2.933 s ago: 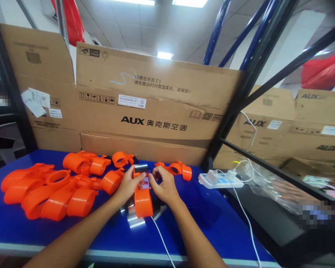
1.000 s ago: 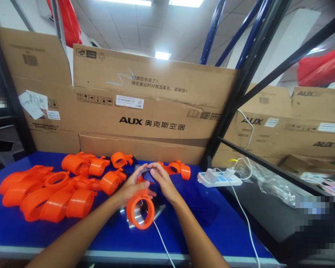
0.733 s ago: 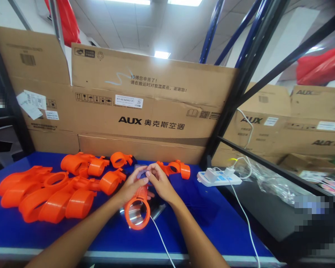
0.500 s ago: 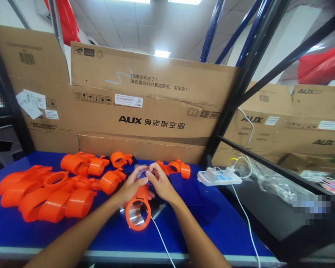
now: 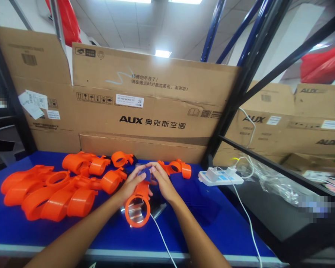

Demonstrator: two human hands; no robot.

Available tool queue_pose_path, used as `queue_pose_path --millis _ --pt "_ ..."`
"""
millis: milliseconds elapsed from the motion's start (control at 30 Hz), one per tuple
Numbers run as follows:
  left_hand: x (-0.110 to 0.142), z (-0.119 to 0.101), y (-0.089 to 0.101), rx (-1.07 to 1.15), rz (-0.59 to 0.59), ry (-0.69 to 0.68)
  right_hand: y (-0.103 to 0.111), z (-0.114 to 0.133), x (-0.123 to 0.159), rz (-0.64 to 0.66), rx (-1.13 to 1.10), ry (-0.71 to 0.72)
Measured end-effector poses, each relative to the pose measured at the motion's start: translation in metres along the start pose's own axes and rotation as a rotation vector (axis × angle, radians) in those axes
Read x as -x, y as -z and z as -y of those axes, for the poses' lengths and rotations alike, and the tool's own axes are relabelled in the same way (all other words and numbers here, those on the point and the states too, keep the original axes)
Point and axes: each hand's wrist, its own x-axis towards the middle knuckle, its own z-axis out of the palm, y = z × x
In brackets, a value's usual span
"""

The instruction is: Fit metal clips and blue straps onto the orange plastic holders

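Near the middle of the table, my left hand (image 5: 132,185) is closed around the upper part of an orange plastic ring piece (image 5: 149,213). Its round opening hangs toward me below the fingers. My right hand (image 5: 162,182) meets the left at the top, its fingers bent in over a small blue patch (image 5: 146,172) between the hands; whether that is a part or the tabletop I cannot tell. What the right fingertips pinch is hidden. Under the ring lies a shiny, silvery object (image 5: 159,211), mostly covered.
Several more orange ring pieces (image 5: 54,204) lie on the blue table (image 5: 114,238) at left, others (image 5: 185,170) behind my right hand. A white cable (image 5: 163,238) runs toward me. A power strip (image 5: 220,176) sits at right by a black rack post (image 5: 223,123); cardboard (image 5: 153,108) stands behind.
My right fingers have shifted slightly and now reach over the top, and a blue patch shows between the hands. The ring has risen slightly.
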Motion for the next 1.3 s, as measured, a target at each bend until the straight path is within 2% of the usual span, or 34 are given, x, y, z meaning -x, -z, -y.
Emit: queue_pose_path --millis 100,200,300,400,567,667,1100,1300 --pt "-0.001 -0.007 -0.004 0.085 -0.076 -0.026 0.006 -0.006 -0.003 -0.151 0.268 0.07" --pt "-0.002 -0.015 -0.006 0.178 -0.169 -0.045 0.014 -0.01 -0.003 -0.271 0.784 0.066" --pt "-0.002 -0.021 -0.006 0.241 -0.23 -0.057 0.018 -0.01 -0.002 -0.293 1.156 -0.03" --pt "-0.001 -0.023 -0.005 0.257 -0.257 -0.045 0.019 -0.011 -0.001 -0.248 1.318 -0.104" --pt "0.0 -0.022 -0.005 0.236 -0.262 -0.007 0.019 -0.017 0.001 -0.101 1.42 -0.225" --pt "-0.001 -0.021 -0.002 0.232 -0.252 -0.001 0.02 -0.019 0.001 -0.044 1.409 -0.238" --pt "0.0 -0.022 -0.003 0.241 -0.244 -0.015 0.032 -0.015 0.0 -0.186 1.436 -0.232" --pt "0.0 -0.019 -0.001 0.213 -0.252 -0.048 0.045 -0.012 0.0 -0.29 1.447 -0.316"
